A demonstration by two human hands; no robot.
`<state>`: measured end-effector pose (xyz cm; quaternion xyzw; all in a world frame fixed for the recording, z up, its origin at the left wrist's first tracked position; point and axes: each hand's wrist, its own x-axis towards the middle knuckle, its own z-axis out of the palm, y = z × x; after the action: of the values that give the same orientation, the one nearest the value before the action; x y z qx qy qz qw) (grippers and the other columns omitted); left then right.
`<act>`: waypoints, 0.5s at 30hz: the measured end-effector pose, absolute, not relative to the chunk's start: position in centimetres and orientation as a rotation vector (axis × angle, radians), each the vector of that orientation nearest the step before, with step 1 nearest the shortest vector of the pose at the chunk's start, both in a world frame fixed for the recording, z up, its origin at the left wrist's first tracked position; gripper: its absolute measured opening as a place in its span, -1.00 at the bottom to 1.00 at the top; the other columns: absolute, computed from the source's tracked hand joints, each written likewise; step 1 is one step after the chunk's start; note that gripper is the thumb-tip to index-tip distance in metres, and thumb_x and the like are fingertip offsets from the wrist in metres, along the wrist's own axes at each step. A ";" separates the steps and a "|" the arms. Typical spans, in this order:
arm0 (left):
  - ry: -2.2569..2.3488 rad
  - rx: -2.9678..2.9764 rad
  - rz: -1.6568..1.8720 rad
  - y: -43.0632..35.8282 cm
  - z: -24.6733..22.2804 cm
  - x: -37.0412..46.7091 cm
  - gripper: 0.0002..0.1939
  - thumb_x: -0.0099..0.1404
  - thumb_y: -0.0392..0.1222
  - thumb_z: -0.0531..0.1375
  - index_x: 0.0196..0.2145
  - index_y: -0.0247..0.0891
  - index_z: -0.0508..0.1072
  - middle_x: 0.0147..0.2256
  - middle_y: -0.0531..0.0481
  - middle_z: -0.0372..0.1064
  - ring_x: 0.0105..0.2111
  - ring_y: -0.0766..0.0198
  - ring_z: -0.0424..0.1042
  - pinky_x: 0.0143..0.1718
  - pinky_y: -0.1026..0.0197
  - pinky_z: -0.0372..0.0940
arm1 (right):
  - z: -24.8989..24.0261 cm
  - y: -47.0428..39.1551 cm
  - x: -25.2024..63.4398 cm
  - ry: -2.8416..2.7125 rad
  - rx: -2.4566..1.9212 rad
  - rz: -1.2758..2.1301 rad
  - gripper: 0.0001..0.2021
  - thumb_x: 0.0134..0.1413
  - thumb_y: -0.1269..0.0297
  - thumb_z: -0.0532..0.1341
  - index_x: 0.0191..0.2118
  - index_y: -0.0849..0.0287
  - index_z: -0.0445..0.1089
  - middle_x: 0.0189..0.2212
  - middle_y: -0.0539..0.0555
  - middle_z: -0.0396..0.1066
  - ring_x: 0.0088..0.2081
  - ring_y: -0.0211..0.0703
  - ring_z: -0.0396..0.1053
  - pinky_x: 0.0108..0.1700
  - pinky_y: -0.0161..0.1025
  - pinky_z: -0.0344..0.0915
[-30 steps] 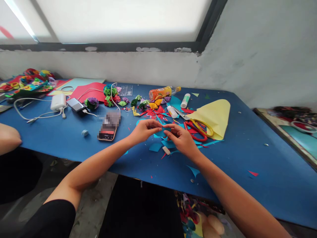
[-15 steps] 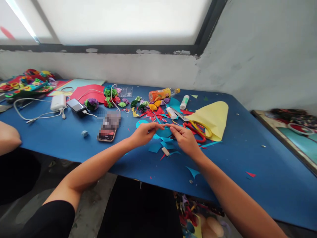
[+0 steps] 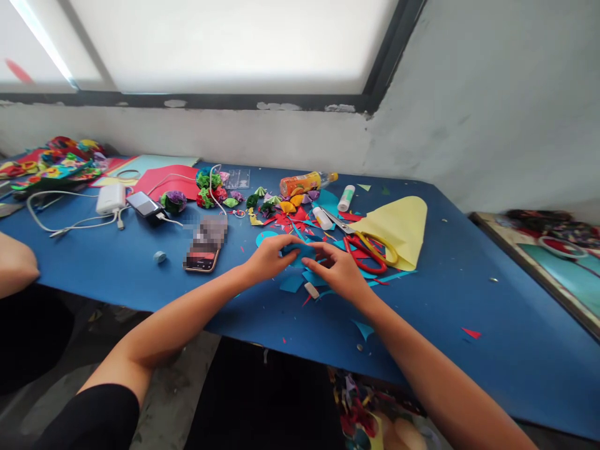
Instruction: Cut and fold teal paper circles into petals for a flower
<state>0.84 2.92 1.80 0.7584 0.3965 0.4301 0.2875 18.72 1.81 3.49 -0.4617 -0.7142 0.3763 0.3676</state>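
Note:
Over the scraps, my left hand point(image 3: 272, 257) is closed on a piece of blue paper point(image 3: 301, 252), thumb below and fingers along its upper edge. My right hand point(image 3: 341, 270) pinches the same paper from the other side. Its exact shape is partly hidden by my fingers. Beneath and around them lie blue paper scraps point(image 3: 291, 284) and red ones. A white eraser point(image 3: 312, 290) rests just below my hands. Scissors point(image 3: 368, 255) with red and yellow handles lie right of my right hand, partly on a yellow paper sheet point(image 3: 407, 219).
Beyond my hands are glue sticks point(image 3: 346, 198), an orange drink bottle point(image 3: 304, 182) and folded paper pieces point(image 3: 287, 206). To the left lie a phone point(image 3: 206, 244), a white power bank point(image 3: 111, 199) with cables, and paper flowers point(image 3: 173, 201). Another person's arm point(image 3: 16, 262) rests at the left edge.
My fingers have shifted their hold, and the blue paper now shows more of its face between my hands. The view has tilted slightly.

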 end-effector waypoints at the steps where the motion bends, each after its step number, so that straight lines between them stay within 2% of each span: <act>1: 1.078 1.995 1.162 2.9 1.8 0.9 -0.83 0.20 -0.28 0.14 -0.23 -0.27 0.44 -0.30 -0.03 0.48 -0.35 0.32 0.42 -0.34 0.33 0.26 | 3.4 1.8 18.7 -1.852 -1.183 0.957 -0.60 -0.11 0.02 0.28 -0.16 0.17 0.42 -0.48 0.01 0.38 -0.49 -0.21 0.32 -0.47 -0.30 0.28; 5: 1.026 1.831 1.234 2.9 1.7 1.0 -0.74 0.15 -0.26 0.19 -0.16 -0.26 0.33 -0.21 -0.04 0.40 -0.40 0.40 0.38 -0.38 0.36 0.24 | 3.2 1.6 18.6 -1.887 -1.177 0.928 -0.64 -0.04 -0.02 0.23 -0.26 0.20 0.41 -0.58 -0.04 0.28 -0.55 -0.25 0.21 -0.53 -0.32 0.18; 10: 0.923 1.889 1.289 2.7 2.0 1.0 -0.86 0.13 -0.25 0.21 -0.43 -0.28 0.27 -0.29 0.00 0.31 -0.41 0.43 0.29 -0.44 0.40 0.21 | 3.4 1.6 18.7 -1.849 -1.184 0.821 -0.67 0.06 0.04 0.15 -0.56 0.17 0.26 -0.66 -0.09 0.06 -0.60 -0.32 0.03 -0.55 -0.33 0.02; 12: 0.924 1.910 1.280 2.7 2.1 1.0 -0.85 0.10 -0.24 0.23 -0.47 -0.29 0.29 -0.33 0.00 0.29 -0.42 0.43 0.26 -0.48 0.42 0.18 | 3.4 1.7 18.7 -1.819 -1.191 0.772 -0.66 0.07 0.04 0.13 -0.57 0.17 0.22 -0.66 -0.09 0.04 -0.60 -0.32 0.03 -0.55 -0.33 0.02; 15: 0.934 1.821 1.211 2.7 2.2 1.0 -0.85 0.08 -0.20 0.26 -0.41 -0.31 0.38 -0.38 0.03 0.28 -0.52 0.48 0.18 -0.54 0.42 0.15 | 3.5 1.7 18.8 -1.806 -1.190 0.731 -0.69 0.06 0.02 0.13 -0.49 0.18 0.29 -0.65 -0.08 0.12 -0.59 -0.30 0.10 -0.55 -0.33 0.07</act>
<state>1.05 2.72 2.18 0.7107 0.3646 0.4726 0.3724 18.81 1.68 3.47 -0.4739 -0.7192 0.2913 0.4163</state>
